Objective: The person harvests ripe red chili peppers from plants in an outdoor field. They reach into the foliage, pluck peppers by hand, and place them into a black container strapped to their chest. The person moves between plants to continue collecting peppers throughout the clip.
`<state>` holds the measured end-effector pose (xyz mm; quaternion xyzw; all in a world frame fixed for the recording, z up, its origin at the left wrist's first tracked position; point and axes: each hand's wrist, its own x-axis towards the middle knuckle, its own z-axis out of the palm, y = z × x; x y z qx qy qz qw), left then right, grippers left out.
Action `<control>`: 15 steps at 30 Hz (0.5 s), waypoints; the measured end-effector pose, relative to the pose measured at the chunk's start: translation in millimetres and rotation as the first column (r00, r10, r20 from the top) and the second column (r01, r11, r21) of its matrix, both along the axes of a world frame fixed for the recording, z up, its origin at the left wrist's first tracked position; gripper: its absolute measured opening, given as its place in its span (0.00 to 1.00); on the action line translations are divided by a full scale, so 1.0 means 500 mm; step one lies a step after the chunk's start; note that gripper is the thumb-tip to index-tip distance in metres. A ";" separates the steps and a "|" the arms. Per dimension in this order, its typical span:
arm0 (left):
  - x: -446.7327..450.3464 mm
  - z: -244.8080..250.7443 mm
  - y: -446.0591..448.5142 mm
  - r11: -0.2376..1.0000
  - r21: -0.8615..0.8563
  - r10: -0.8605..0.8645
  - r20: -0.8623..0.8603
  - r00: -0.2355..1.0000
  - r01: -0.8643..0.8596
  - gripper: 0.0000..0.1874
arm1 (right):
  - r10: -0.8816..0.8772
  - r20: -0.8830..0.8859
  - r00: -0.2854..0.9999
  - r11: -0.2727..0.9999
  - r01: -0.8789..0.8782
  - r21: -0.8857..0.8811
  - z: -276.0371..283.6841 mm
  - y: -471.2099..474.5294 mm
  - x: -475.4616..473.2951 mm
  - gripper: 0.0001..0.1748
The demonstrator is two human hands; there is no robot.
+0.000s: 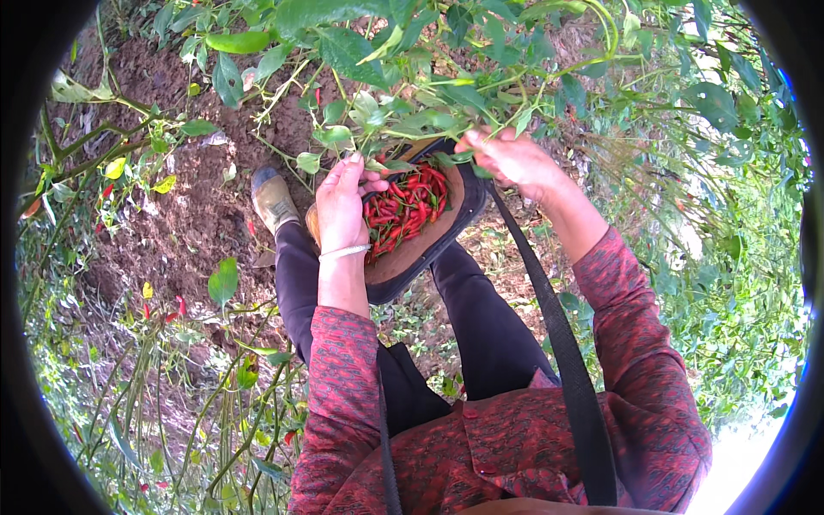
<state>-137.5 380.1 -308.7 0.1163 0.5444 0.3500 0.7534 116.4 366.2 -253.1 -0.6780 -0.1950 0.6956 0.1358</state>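
My right hand (512, 161) grips a green branch of a chilli plant (444, 122) above the far right rim of a basket. To the left, my left hand (344, 199) is raised with its thumb and fingers at the plant's leaves; whether it pinches anything is not plain. A silvery bangle (345, 252) circles that wrist. Between and below both hands hangs the dark-rimmed basket (444, 241), holding a heap of red chillies (407, 209), some with green stems. My left hand and the leaves hide part of its rim.
A black strap (557, 322) runs from the basket over my body. My shoe (273, 196) stands on bare brown soil (187, 238). A green chilli pepper (238, 42) hangs at the upper left. Dense foliage (727, 309) lies to the right, and thin stems (219, 412) rise at lower left.
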 end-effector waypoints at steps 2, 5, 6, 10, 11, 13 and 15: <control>-0.001 0.000 0.001 1.000 0.007 -0.009 -0.007 1.000 0.009 0.09 | -0.076 0.081 0.994 0.997 0.077 -0.009 -0.002 -0.012 0.005 0.24; -0.003 0.000 0.004 1.000 0.005 -0.015 -0.023 1.000 0.015 0.09 | -0.002 0.241 0.971 0.998 -0.013 0.059 -0.020 -0.040 0.015 0.16; -0.003 0.001 0.005 1.000 0.002 -0.020 -0.024 1.000 0.020 0.09 | 0.057 0.306 0.950 0.989 -0.095 0.111 -0.026 -0.051 0.017 0.15; -0.005 0.006 0.009 0.997 -0.002 -0.071 -0.042 0.997 0.071 0.10 | 0.124 0.372 0.920 0.965 -0.198 0.170 -0.033 -0.091 0.025 0.11; -0.004 0.007 0.010 0.997 -0.008 -0.076 -0.049 0.996 0.075 0.10 | 0.086 0.336 0.938 0.971 -0.155 0.183 -0.032 -0.097 0.025 0.10; -0.002 0.009 0.011 0.997 -0.026 -0.078 -0.050 0.996 0.077 0.11 | -0.099 0.240 0.966 0.989 0.068 0.134 -0.028 -0.105 0.026 0.09; -0.001 0.012 0.011 0.996 -0.020 -0.091 -0.081 0.993 0.089 0.11 | -0.239 0.109 0.965 0.966 0.225 0.130 -0.026 -0.106 0.026 0.10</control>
